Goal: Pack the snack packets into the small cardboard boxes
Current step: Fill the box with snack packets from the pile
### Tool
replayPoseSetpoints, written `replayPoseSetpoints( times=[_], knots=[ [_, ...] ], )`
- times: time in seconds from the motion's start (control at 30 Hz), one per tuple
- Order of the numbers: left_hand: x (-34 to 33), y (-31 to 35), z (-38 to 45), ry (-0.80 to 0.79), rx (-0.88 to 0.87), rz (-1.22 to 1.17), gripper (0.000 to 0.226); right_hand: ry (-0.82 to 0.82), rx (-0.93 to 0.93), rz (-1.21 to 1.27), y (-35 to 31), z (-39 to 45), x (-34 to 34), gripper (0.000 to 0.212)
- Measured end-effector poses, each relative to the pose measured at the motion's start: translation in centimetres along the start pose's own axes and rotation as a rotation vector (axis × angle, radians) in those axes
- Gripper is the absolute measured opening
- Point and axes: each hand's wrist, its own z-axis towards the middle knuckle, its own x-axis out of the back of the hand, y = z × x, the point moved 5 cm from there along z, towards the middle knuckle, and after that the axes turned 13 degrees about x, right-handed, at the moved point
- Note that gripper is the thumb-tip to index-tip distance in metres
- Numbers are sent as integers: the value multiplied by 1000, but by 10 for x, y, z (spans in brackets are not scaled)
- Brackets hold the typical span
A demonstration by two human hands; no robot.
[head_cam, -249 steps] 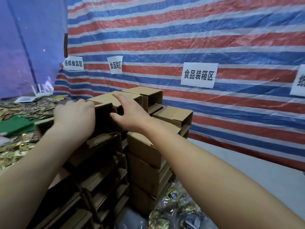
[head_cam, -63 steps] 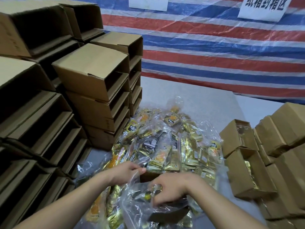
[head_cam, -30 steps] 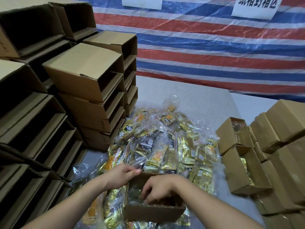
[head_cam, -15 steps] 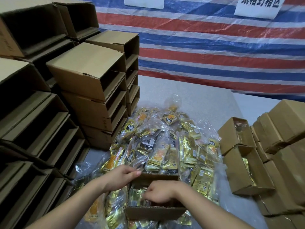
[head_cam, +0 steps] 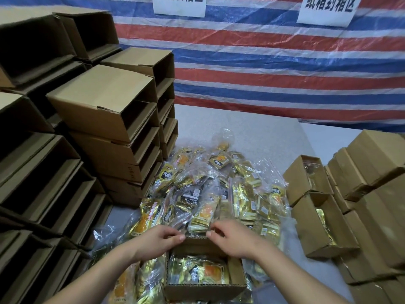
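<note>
Cardboard box (head_cam: 203,288) holds packets (head_cam: 198,272); both hands (head_cam: 157,240) curled at far flap.

A: What is cut off here?

B: The two white paper signs with black characters (head_cam: 179,5) and (head_cam: 326,9) lose their upper part at the top edge, so I cannot read them whole. The tall stacks of empty brown cardboard boxes (head_cam: 39,163) run out at the left edge.

A: And what is hidden?

B: The left hand (head_cam: 158,240) and the right hand (head_cam: 232,236) cover the far rim of the small open cardboard box (head_cam: 203,288). If the fingertips pinch a clear plastic snack bag with gold packets (head_cam: 203,218) or only touch it, I cannot tell. The print on the packets is too small. The closed brown boxes on the right (head_cam: 377,159) continue past the edge.
</note>
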Motion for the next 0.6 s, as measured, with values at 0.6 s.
replayPoseSetpoints(
  times=[0.6],
  knots=[
    [-15, 92, 113, 238, 259, 370, 73, 119, 9, 90, 3, -23, -17, 43]
  ],
)
